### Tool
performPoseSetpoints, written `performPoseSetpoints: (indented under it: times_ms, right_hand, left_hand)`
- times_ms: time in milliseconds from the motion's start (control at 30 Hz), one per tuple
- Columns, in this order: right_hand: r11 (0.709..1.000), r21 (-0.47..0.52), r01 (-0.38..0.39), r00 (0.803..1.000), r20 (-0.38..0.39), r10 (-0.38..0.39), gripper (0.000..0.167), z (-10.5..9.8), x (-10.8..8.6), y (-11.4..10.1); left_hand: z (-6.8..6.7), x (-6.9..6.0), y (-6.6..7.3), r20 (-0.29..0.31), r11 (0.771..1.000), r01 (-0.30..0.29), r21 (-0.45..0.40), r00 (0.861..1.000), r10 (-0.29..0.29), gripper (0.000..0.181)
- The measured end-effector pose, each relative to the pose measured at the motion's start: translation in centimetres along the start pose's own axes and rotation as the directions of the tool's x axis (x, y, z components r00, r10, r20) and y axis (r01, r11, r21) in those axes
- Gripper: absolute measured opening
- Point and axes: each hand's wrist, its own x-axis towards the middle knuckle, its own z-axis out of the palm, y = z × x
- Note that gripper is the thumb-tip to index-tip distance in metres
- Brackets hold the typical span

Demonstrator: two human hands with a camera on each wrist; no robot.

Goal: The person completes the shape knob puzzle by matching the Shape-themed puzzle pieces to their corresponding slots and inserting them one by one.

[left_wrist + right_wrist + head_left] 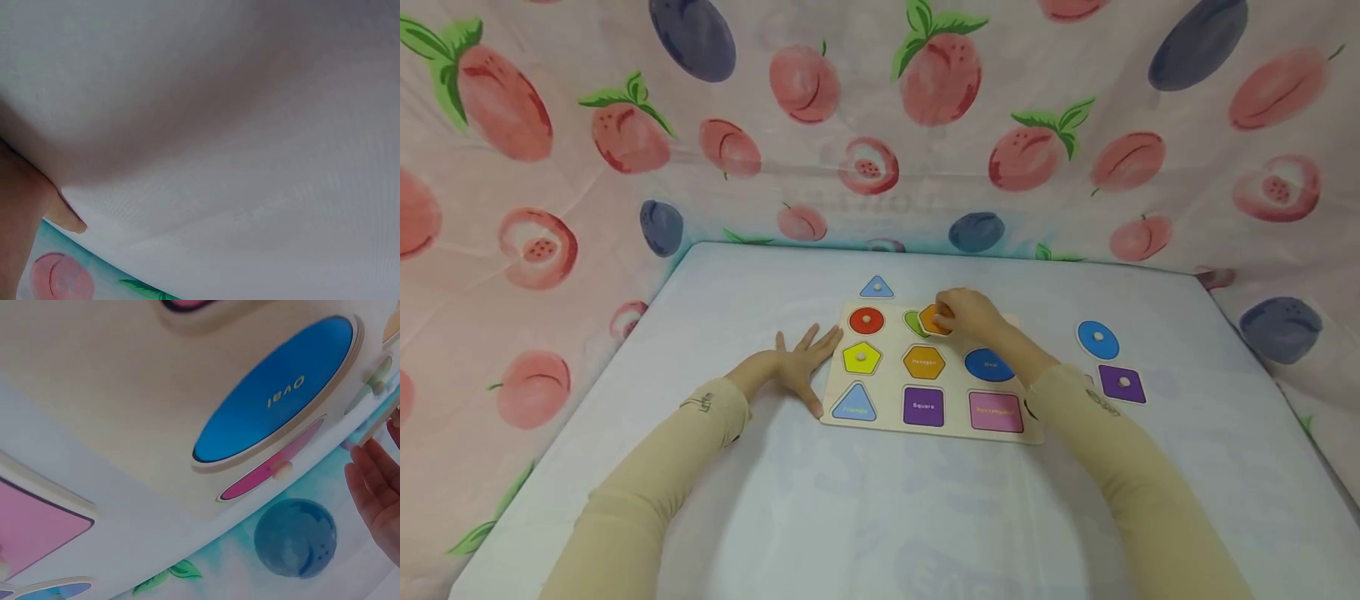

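A pale puzzle board [887, 424] lies on the table. The right hand [973, 317] pinches an orange hexagon piece [929, 321] over a green piece [913, 322] in the board's back row, partly covering it. In the right wrist view the right hand [380, 487] is at the right edge. Spread fingers of the left hand [797, 368] rest at the board's left edge; the left wrist view shows part of this hand [25, 212]. Red circle [867, 321] and yellow pentagon [850, 358] pieces sit in the board. Knobless hexagon [924, 362] and oval [275, 390] spots show.
Behind the board lies a blue triangle piece [876, 289]. To the right are a blue round piece [1093, 346] and a purple square [1112, 388]. The right wrist view shows a pink piece [37, 525] off the board and a magenta one [262, 474] on it. Fruit-patterned cloth [820, 183] stands behind.
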Motion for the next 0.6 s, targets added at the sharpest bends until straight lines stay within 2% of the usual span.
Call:
performPoseSetpoints:
  times_ms: [100,300,400,600]
  right_hand:
    - [1.0,0.012,-0.006,1.0,0.022,0.006,0.017,0.0,-0.3,-0.5]
    - [1.0,-0.002,0.031,0.999,-0.004,-0.031,0.017,0.3,-1.4,-1.6]
    - [0.999,-0.004,0.043,0.999,0.007,-0.043,0.017,0.7,-1.9,-2.2]
    - [0.999,0.044,0.005,0.999,0.052,-0.007,0.018,1.4,-3.0,-2.9]
  left_hand:
    - [-0.1,0.0,0.0,0.003,1.0,-0.002,0.004,1.0,0.002,0.138]
    - [-0.2,0.0,-0.1,0.0,1.0,-0.003,0.006,1.0,0.003,0.138]
    - [-0.1,-0.1,-0.2,0.0,1.0,-0.004,0.009,1.0,0.004,0.137]
    - [0.0,-0.2,0.0,0.001,1.0,-0.013,0.003,1.0,0.013,0.137]
